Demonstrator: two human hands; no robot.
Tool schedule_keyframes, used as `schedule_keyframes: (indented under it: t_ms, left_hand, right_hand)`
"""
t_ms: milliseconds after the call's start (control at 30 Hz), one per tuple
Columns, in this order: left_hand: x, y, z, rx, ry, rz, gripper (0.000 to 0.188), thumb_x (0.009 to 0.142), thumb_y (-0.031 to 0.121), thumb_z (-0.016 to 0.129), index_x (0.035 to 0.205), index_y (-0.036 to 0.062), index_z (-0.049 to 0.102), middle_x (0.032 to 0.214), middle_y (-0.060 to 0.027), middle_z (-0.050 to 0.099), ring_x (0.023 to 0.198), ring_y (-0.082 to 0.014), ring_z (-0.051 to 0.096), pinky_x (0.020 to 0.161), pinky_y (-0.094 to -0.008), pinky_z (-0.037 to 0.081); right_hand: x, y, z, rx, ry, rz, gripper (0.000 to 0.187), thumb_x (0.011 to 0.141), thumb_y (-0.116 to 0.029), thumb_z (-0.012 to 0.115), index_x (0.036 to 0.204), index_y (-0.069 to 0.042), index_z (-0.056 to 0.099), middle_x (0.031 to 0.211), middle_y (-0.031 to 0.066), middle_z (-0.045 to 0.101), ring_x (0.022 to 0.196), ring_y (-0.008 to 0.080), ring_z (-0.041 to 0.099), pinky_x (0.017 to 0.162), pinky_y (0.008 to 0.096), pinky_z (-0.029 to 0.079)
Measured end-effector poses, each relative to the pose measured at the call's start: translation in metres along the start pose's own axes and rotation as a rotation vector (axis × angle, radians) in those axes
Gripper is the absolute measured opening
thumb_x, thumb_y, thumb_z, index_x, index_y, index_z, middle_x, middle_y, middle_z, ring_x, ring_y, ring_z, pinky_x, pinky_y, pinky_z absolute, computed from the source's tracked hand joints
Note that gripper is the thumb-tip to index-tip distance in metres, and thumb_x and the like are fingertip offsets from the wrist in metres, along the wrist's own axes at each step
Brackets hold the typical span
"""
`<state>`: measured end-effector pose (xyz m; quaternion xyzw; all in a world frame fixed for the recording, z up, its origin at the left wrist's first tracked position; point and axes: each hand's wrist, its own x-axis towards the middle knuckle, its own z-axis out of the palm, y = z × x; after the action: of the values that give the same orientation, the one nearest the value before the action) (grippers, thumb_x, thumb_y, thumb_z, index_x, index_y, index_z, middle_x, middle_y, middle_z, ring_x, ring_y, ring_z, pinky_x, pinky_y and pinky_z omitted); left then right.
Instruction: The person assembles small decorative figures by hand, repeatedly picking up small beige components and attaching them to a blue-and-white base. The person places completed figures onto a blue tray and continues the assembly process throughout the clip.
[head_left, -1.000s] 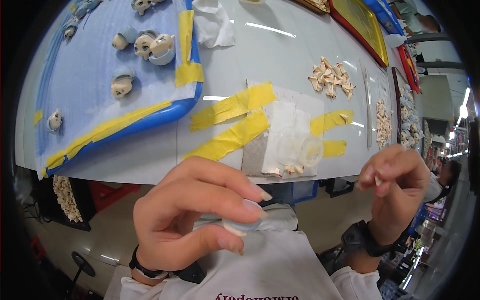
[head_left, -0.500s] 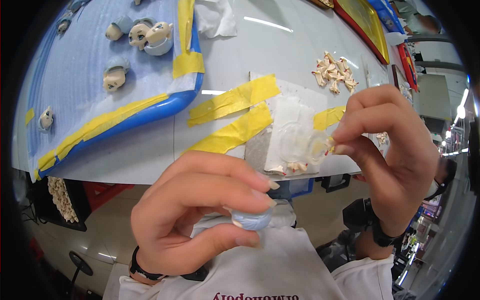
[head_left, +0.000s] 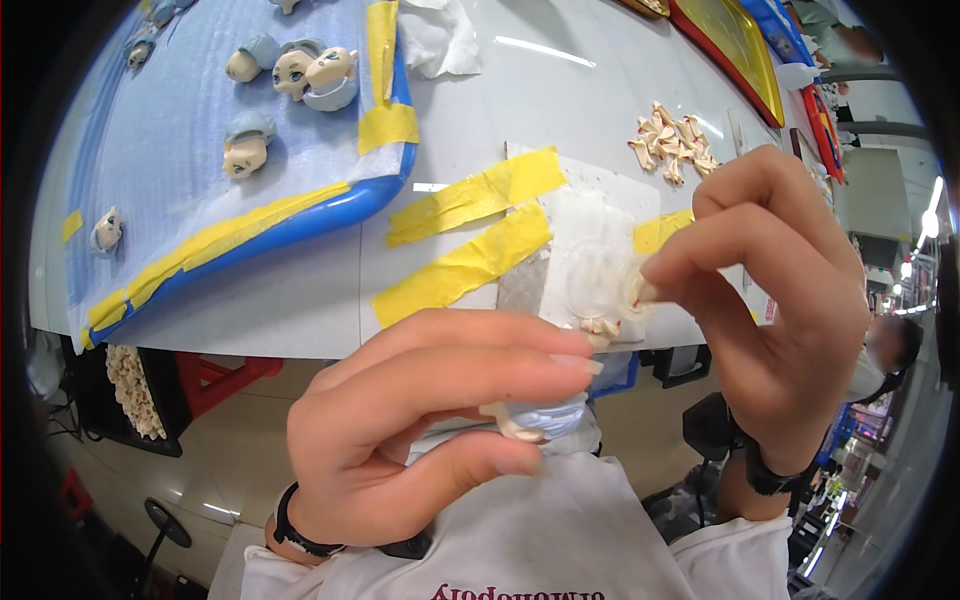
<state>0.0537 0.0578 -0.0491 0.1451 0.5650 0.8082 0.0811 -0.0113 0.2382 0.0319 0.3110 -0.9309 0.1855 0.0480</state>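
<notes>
My left hand [head_left: 430,420] is closed around a small doll head [head_left: 550,418] with light blue hair, holding it over my lap between thumb and fingers. Most of its pale face side is hidden. My right hand [head_left: 780,290] pinches a tiny cream piece with a red mark [head_left: 638,297] at its fingertips. That piece is low over a clear round patch [head_left: 590,280], wet-looking, on a white pad [head_left: 585,215]; whether it touches cannot be told. Several similar cream pieces [head_left: 600,328] lie at the pad's near edge.
On the left, a blue-rimmed tray [head_left: 330,212] lined with bluish foam holds several doll heads [head_left: 247,155]. Yellow tape strips [head_left: 475,265] fix the pad. Farther back are a pile of cream pieces [head_left: 670,140], a crumpled tissue [head_left: 440,40] and a yellow tray [head_left: 735,50].
My left hand has moved right and slightly up with the doll head, turning it a little. My right fingertips have shifted slightly left, over the clear patch.
</notes>
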Motion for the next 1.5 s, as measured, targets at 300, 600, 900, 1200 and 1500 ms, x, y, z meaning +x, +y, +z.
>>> schedule_keyframes:
  t_ms: [300, 600, 900, 1200, 1500]
  left_hand:
    - [-0.001, 0.0, 0.01, 0.074, 0.072, 0.087, 0.042, 0.063, 0.013, 0.079, 0.093, -0.0033, 0.056, 0.096, -0.0182, 0.055, 0.075, -0.0198, 0.058, 0.067, -0.0284, 0.05]
    - [-0.004, 0.009, 0.018, 0.493, 0.075, 0.245, 0.038, 0.058, 0.012, 0.081, 0.087, -0.0021, 0.062, 0.09, -0.014, 0.06, 0.076, -0.0165, 0.052, 0.066, -0.0243, 0.041]
    - [0.005, 0.005, 0.009, 0.632, 0.079, 0.319, 0.044, 0.061, 0.014, 0.08, 0.094, -0.0001, 0.055, 0.093, -0.0127, 0.051, 0.075, -0.0198, 0.056, 0.063, -0.0252, 0.047]
    - [0.002, 0.006, 0.008, 0.249, 0.301, 0.096, 0.049, 0.065, 0.002, 0.075, 0.107, -0.0056, 0.05, 0.104, -0.0174, 0.048, 0.091, -0.0243, 0.054, 0.081, -0.0339, 0.046]
    - [0.0, 0.002, -0.001, 0.265, 0.275, 0.098, 0.047, 0.066, 0.005, 0.075, 0.105, -0.0067, 0.053, 0.103, -0.0179, 0.05, 0.093, -0.023, 0.053, 0.082, -0.032, 0.045]
  right_hand:
    - [-0.038, -0.008, 0.0, 0.605, 0.033, 0.088, 0.019, 0.063, -0.004, 0.074, 0.073, -0.01, 0.058, 0.07, 0.0022, 0.041, 0.063, 0.0105, 0.041, 0.057, 0.0205, 0.032]
    - [-0.044, -0.012, 0.018, 0.541, 0.136, -0.053, 0.027, 0.058, 0.006, 0.073, 0.072, -0.009, 0.055, 0.07, 0.0036, 0.047, 0.059, 0.0121, 0.042, 0.053, 0.0222, 0.034]
    - [-0.055, 0.016, 0.004, 0.5, 0.319, 0.155, 0.022, 0.067, 0.005, 0.063, 0.086, -0.001, 0.054, 0.081, 0.0066, 0.051, 0.074, 0.0136, 0.047, 0.068, 0.0248, 0.038]
    - [-0.033, 0.081, -0.001, 0.121, 0.056, 0.266, 0.012, 0.069, -0.002, 0.061, 0.081, -0.002, 0.059, 0.076, 0.0087, 0.058, 0.067, 0.0222, 0.054, 0.061, 0.0295, 0.041]
    - [-0.046, 0.082, 0.008, -0.014, 0.054, 0.246, 0.012, 0.072, 0.005, 0.054, 0.083, -0.001, 0.055, 0.075, 0.0124, 0.052, 0.069, 0.0287, 0.054, 0.061, 0.0344, 0.042]
